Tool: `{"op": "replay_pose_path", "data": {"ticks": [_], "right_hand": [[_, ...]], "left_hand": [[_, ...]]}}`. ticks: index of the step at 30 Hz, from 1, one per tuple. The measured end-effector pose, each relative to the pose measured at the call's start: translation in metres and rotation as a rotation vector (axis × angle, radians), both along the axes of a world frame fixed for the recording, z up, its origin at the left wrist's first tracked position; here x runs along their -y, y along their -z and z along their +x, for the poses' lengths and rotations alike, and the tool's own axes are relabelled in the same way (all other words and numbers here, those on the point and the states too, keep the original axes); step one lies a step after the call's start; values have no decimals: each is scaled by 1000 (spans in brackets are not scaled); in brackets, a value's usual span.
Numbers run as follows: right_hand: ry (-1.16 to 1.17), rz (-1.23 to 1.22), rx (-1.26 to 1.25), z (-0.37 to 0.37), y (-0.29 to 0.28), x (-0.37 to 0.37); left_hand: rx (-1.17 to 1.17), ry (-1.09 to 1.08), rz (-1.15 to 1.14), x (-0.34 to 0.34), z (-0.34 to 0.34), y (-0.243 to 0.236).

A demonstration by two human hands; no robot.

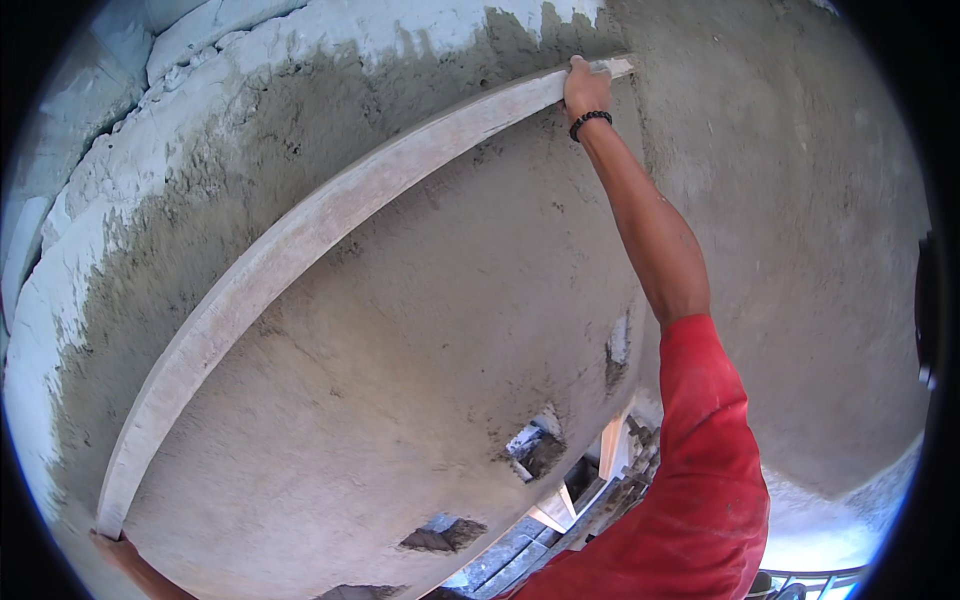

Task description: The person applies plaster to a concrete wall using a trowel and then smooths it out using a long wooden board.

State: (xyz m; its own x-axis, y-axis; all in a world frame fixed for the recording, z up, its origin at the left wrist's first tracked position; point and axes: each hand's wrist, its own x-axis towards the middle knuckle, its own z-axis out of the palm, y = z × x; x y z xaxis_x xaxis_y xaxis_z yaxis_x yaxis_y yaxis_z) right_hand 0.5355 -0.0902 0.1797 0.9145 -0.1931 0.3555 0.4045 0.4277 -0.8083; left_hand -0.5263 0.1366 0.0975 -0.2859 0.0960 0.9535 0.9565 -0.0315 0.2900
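Observation:
A long pale wooden straightedge (300,225), its surface smeared with mortar, lies across the grey plastered wall (420,330) and looks curved through the lens. Near its upper right end, my right hand (587,88) is closed around it, a dark bead bracelet at the wrist. At the lower left end my left hand (118,552) grips the same board, though most of its fingers are hidden. Damp, rough mortar (250,150) shows on the wall just beyond the board.
Pale wall without fresh mortar (420,30) runs along the upper left. A square recess (535,447) and another opening (443,533) break the plaster low down. Wooden pieces (555,508) stand beside the wall's lower edge. A second plastered face (800,250) meets it at right.

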Motion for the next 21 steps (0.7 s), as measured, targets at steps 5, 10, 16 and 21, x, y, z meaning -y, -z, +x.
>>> {"op": "replay_pose_path", "data": {"ticks": [5, 10, 16, 21], "right_hand": [[69, -17, 40, 9, -17, 3], [-17, 65, 24, -23, -25, 14], [-76, 11, 5, -15, -35, 13], [69, -143, 46, -4, -82, 10]], "left_hand": [[-246, -238, -36, -3, -1, -10], [-317, -324, -31, 2, -6, -17], [-311, -372, -7, -2, -14, -45], [-131, -221, -125, 1, 15, -54]]}}
